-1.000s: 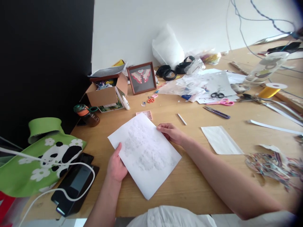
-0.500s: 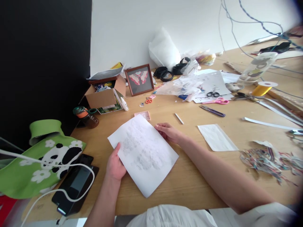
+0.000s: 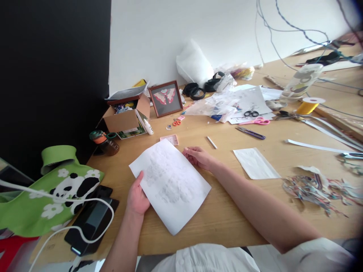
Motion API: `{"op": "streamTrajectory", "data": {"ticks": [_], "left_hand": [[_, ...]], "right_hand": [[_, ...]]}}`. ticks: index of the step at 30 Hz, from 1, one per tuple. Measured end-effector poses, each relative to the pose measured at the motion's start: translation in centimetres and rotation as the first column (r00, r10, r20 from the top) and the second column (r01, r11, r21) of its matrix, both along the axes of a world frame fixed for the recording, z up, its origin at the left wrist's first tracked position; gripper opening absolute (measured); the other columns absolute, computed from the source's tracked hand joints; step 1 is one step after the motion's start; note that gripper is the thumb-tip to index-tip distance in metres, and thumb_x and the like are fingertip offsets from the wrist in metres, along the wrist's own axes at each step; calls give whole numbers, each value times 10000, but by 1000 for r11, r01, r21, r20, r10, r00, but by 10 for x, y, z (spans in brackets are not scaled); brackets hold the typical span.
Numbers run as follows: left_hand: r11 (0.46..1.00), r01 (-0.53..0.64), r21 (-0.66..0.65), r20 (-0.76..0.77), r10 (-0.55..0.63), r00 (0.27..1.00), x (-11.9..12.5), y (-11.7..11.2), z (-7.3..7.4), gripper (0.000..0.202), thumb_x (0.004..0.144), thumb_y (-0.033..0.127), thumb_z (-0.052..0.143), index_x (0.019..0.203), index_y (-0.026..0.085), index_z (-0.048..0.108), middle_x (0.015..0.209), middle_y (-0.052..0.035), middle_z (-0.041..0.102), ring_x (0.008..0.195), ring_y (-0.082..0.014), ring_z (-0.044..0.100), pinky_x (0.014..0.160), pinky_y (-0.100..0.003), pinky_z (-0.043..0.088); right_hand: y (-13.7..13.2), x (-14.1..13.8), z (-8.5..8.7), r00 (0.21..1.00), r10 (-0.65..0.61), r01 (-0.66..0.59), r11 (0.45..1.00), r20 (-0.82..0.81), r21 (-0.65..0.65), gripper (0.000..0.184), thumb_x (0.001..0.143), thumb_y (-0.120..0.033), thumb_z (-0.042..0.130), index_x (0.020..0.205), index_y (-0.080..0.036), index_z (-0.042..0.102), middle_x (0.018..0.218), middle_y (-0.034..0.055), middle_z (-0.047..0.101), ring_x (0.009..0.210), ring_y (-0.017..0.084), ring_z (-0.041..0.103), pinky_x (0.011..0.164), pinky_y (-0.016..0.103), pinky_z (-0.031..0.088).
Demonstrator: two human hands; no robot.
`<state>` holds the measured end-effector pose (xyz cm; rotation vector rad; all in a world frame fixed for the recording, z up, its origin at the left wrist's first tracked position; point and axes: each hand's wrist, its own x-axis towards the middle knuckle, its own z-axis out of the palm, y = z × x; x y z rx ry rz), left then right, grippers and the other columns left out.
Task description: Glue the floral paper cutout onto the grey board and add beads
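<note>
A white sheet of paper (image 3: 170, 183) with a faint grey print showing through lies tilted over the wooden table (image 3: 221, 211) in front of me. My left hand (image 3: 137, 196) grips its left edge, thumb on top. My right hand (image 3: 198, 156) pinches its far right edge with curled fingers. A smaller white sheet (image 3: 255, 163) lies flat to the right of my right forearm.
A pile of paper scraps (image 3: 314, 187) lies at the right. Scissors (image 3: 256, 121), a purple cutter (image 3: 251, 133), a framed butterfly picture (image 3: 166, 98), a cardboard box (image 3: 126, 113) and a bottle (image 3: 104, 141) stand farther back. A green panda bag (image 3: 53, 189) and a phone with a cable (image 3: 90, 223) lie at the left.
Both hands keep hold of the sheet in the same place. The view has shifted slightly, so everything sits a little farther left in the picture.
</note>
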<state>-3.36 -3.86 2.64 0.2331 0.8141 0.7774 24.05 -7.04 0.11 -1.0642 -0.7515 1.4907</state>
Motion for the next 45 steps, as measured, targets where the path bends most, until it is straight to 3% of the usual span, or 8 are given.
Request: {"op": "streamTrajectory", "data": {"ticks": [7, 13, 21, 29, 35, 40, 45], "left_hand": [[999, 41, 11, 40, -41, 998, -5, 3, -8, 429, 1028, 315, 381, 1234, 72, 668, 984, -148, 764, 920, -273, 744, 1104, -442, 444], [1000, -25, 19, 8, 24, 1000, -10, -2, -3, 409, 1021, 277, 396, 1132, 39, 710, 953, -176, 762, 1057, -315, 702, 1138, -476, 398], [999, -45, 6, -3, 45, 999, -13, -4, 0, 406, 1021, 281, 401, 1080, 51, 730, 954, -164, 763, 1044, -310, 706, 1144, -469, 395], [999, -39, 9, 84, 38, 996, -20, -4, -2, 398, 1018, 280, 400, 1206, 69, 681, 1121, -181, 722, 1146, -323, 656, 1159, -493, 369], [1000, -24, 6, 75, 24, 997, -21, -5, -1, 410, 1020, 298, 399, 1263, 84, 650, 1121, -164, 726, 1147, -308, 658, 1147, -466, 396], [997, -74, -18, -5, 74, 997, -16, -9, 17, 427, 1029, 299, 377, 1307, 80, 617, 1063, -158, 746, 1048, -299, 707, 1118, -454, 434], [959, -252, 127, -140, 269, 953, -22, -16, 66, 441, 1023, 249, 391, 1415, 84, 511, 1023, -144, 759, 948, -279, 739, 1062, -434, 494]], "right_hand": [[-1, 0, 0, 1000, 0, 1, 1000, -12, 11, 328, 833, -458, 753, 798, -136, 699, 715, 45, 681, 590, 112, 614, 515, 210, 489], [1, 1, -1, 999, -21, 22, 1000, -41, 20, 315, 883, -429, 707, 772, -137, 668, 673, 37, 662, 553, 110, 618, 527, 211, 526], [0, 1, -1, 997, -50, 52, 998, -66, 30, 319, 901, -427, 687, 791, -128, 662, 647, 53, 662, 560, 133, 644, 539, 231, 556], [2, 2, -4, 993, -69, 72, 997, -93, 38, 341, 844, -457, 746, 778, -130, 674, 657, 47, 657, 562, 127, 635, 542, 230, 560], [2, 4, -3, 989, -85, 91, 995, -124, 46, 363, 826, -482, 756, 773, -133, 672, 666, 43, 651, 576, 128, 635, 561, 236, 557], [2, 3, -2, 986, -94, 100, 994, -141, 39, 361, 809, -479, 769, 769, -134, 673, 669, 37, 648, 577, 125, 628, 567, 235, 552], [2, 3, -2, 982, -107, 113, 993, -153, 36, 353, 830, -466, 749, 762, -132, 658, 675, 37, 644, 578, 123, 619, 568, 243, 542]]}}
